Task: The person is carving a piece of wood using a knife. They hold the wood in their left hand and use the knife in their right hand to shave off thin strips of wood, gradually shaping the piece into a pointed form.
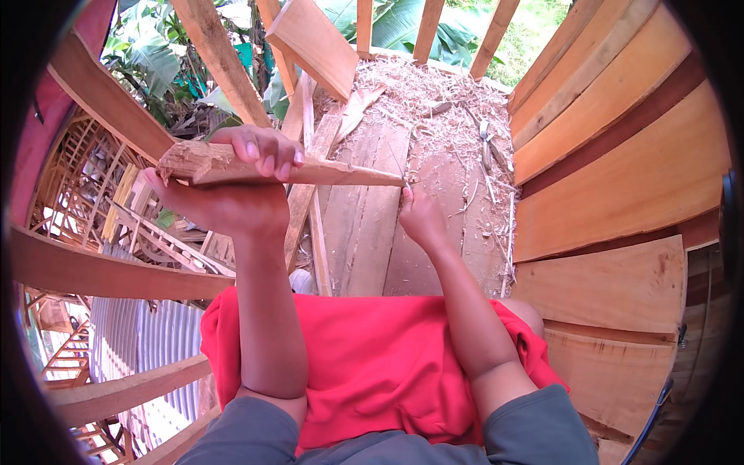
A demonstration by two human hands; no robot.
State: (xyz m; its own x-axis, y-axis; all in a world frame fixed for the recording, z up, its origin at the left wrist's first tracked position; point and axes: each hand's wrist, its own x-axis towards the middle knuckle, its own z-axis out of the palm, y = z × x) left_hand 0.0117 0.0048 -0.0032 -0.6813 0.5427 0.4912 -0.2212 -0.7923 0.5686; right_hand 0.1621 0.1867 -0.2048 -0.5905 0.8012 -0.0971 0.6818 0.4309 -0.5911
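Note:
A long piece of wood lies crosswise in front of me, its left end thick and rough-hewn, its right end narrowing. My left hand is wrapped round the thick end, fingers over the top and palm beneath. At the narrow tip, my right hand is closed on a thin tool with a fine dark line sticking up from it, perhaps a blade. Its handle is hidden in my fist, so its kind is unclear. Tool and wood tip appear to meet there.
Wood shavings cover the far plank floor. A thick board leans at the back. Plank walls stand on the right, with wooden rails on the left. Red cloth covers my lap.

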